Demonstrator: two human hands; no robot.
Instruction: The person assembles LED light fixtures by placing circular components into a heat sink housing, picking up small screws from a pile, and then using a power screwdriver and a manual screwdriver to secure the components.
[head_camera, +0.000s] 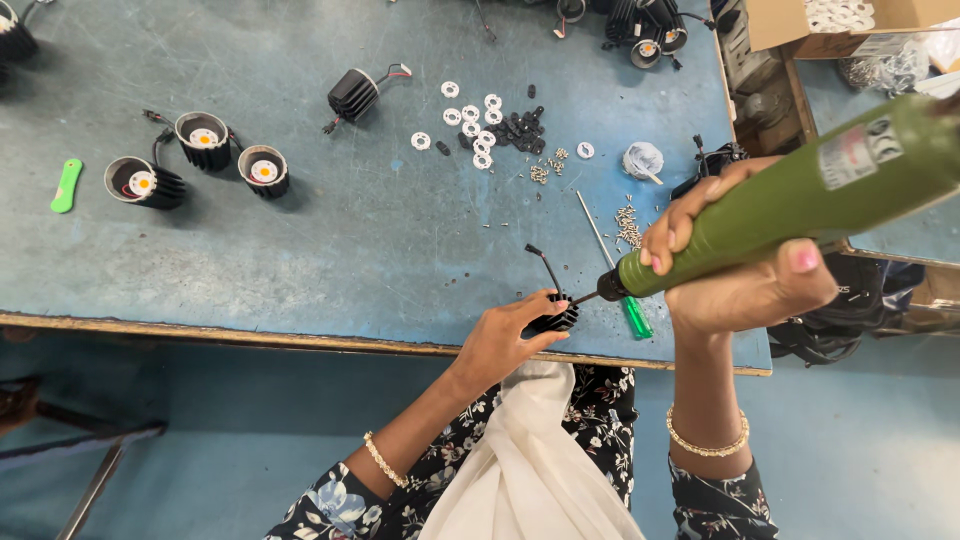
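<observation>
My left hand (505, 335) grips a black finned lamp housing (558, 317) near the front edge of the blue table (350, 240); a black wire rises from it. My right hand (735, 270) holds a green electric screwdriver (800, 195) slanted down to the left, its bit tip touching the top of the housing. A hand screwdriver with a green handle (634, 317) lies on the table just under the tool.
Three finished lamp housings (205, 140) stand at the left, another black housing (352, 95) lies farther back. White rings, black parts (495, 130) and small screws (628, 225) are scattered mid-table. A green strip (66, 186) lies far left. Cardboard boxes (800, 25) sit at right.
</observation>
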